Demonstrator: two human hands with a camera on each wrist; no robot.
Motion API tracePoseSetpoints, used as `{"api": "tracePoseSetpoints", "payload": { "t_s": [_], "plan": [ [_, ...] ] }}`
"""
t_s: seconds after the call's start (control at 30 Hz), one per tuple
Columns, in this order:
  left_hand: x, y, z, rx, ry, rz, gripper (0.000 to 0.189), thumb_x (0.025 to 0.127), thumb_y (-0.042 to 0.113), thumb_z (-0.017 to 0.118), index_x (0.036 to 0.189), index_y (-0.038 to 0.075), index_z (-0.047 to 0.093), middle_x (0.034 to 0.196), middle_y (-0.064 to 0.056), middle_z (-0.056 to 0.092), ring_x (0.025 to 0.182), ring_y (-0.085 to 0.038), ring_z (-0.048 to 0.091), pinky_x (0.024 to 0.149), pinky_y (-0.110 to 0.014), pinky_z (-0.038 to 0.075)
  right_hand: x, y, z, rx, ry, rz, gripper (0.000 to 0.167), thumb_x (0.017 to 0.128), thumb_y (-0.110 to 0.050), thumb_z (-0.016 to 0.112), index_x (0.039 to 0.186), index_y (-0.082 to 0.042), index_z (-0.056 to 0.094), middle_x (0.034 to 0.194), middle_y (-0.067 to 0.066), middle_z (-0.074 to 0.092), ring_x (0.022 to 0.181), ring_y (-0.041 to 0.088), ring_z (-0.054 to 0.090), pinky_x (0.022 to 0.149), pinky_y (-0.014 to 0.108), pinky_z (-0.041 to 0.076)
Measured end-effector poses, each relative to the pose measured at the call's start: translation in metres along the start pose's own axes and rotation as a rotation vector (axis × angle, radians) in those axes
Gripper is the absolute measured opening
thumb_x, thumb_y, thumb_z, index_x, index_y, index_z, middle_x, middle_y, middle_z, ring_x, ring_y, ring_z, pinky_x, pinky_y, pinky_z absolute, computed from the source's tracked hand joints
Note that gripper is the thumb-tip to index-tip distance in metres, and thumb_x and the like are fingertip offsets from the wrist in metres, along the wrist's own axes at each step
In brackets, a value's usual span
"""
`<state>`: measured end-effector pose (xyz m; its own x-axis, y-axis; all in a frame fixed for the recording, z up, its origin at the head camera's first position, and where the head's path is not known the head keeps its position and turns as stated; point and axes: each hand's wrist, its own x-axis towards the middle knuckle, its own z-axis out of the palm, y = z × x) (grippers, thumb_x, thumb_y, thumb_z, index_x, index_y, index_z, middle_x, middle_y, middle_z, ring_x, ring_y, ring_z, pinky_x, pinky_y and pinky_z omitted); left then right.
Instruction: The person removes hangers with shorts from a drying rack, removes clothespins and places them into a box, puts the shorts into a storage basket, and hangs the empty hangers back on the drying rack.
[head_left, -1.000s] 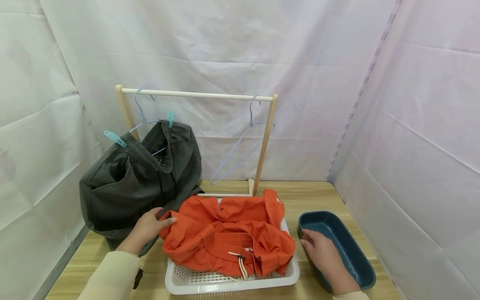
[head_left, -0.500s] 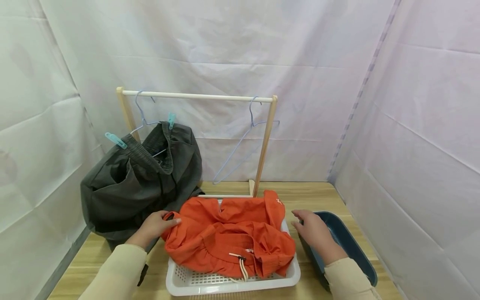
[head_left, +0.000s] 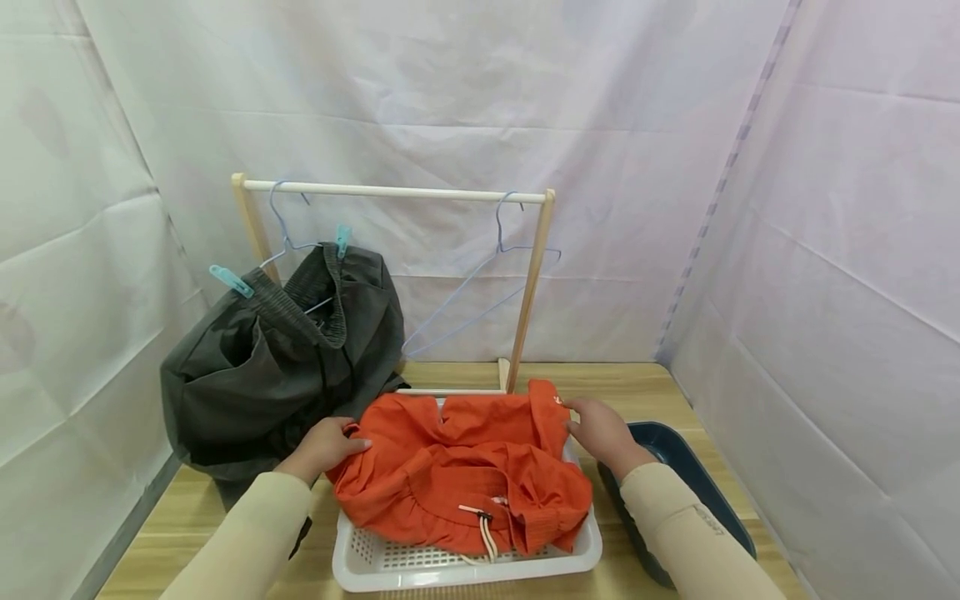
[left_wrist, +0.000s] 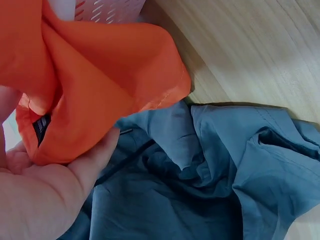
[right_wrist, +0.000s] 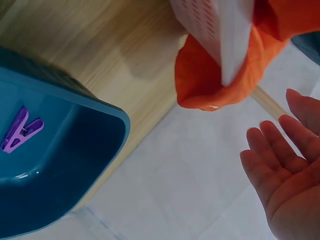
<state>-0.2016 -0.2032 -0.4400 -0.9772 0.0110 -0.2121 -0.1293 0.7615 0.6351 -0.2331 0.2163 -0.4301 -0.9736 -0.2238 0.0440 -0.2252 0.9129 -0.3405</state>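
I have the orange drawstring garment [head_left: 435, 483] in front of me, heaped in the white perforated basket [head_left: 465, 577] and spilling over its rim. Its cream cord [head_left: 489, 540] hangs down inside the near end.

My left hand [head_left: 322, 446] pinches the garment's left edge between thumb and fingers. My right hand [head_left: 606, 435] is just beside its far right end, fingers loosely extended and apart, holding nothing.

To the right, the dark blue tray [right_wrist: 102, 106] contains a purple clothespin [right_wrist: 21, 131]; my right forearm covers part of the tray in the head view.

On the left, a dark grey garment [head_left: 285, 392] with a gathered waistband hangs by teal clothespins [head_left: 231, 281] from a blue hanger on the wooden rack [head_left: 397, 191], where a second blue hanger also hangs.

Inside the orange fabric I see a black label [left_wrist: 41, 129], its print too small to read. A white mark [head_left: 558, 401] near the right end and the lettering on my right sleeve [head_left: 660, 500] are likewise illegible.
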Motion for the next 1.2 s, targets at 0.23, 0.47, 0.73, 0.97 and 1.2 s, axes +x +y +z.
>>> {"api": "tracePoseSetpoints", "payload": {
  "t_s": [0.23,0.47,0.73,0.97,1.2],
  "plan": [
    [0.005,0.001,0.002,0.046,0.011,-0.004,0.055,0.087,0.014,0.069,0.128,-0.017,0.049,0.128,-0.034,0.052,0.115,-0.044,0.053,0.098,-0.054,0.044,0.019,0.003,0.014,-0.038,-0.025,-0.015,0.037,0.09,-0.011,0.068,0.125,-0.002,0.063,0.123,0.017,0.063,0.113,0.035,0.059,0.094,0.05,0.049],
    [0.008,-0.001,0.004,0.038,0.0,-0.012,0.049,0.087,0.01,0.069,0.124,-0.017,0.052,0.124,-0.033,0.055,0.108,-0.04,0.056,0.096,-0.053,0.046,0.029,0.003,0.022,-0.025,-0.088,0.015,0.037,0.09,-0.007,0.066,0.126,0.001,0.06,0.115,0.015,0.065,0.105,0.03,0.062,0.091,0.046,0.051],
    [0.014,-0.002,0.005,0.04,0.015,-0.009,0.041,0.086,0.008,0.069,0.117,-0.014,0.057,0.115,-0.029,0.06,0.098,-0.034,0.058,0.091,-0.05,0.049,0.038,-0.002,0.017,-0.088,-0.127,-0.007,0.013,0.089,-0.005,0.066,0.102,-0.002,0.064,0.082,0.004,0.06,0.077,0.019,0.057,0.074,0.038,0.051],
    [0.011,0.004,0.005,0.015,0.043,-0.035,0.026,0.085,0.007,0.069,0.102,-0.011,0.061,0.094,-0.018,0.061,0.081,-0.027,0.055,0.075,-0.04,0.051,0.044,-0.004,0.015,-0.128,-0.166,-0.03,0.005,0.087,-0.003,0.067,0.086,-0.004,0.062,0.072,0.002,0.054,0.07,0.018,0.052,0.068,0.033,0.048],
    [0.011,0.004,0.01,0.022,0.098,-0.046,0.015,0.085,0.007,0.07,0.087,-0.005,0.062,0.074,-0.009,0.054,0.069,-0.023,0.05,0.061,-0.031,0.045,0.049,-0.006,0.016,-0.105,-0.184,0.022,0.002,0.089,-0.006,0.067,0.089,-0.004,0.067,0.076,0.002,0.058,0.071,0.018,0.053,0.068,0.031,0.047]
  ]
}}
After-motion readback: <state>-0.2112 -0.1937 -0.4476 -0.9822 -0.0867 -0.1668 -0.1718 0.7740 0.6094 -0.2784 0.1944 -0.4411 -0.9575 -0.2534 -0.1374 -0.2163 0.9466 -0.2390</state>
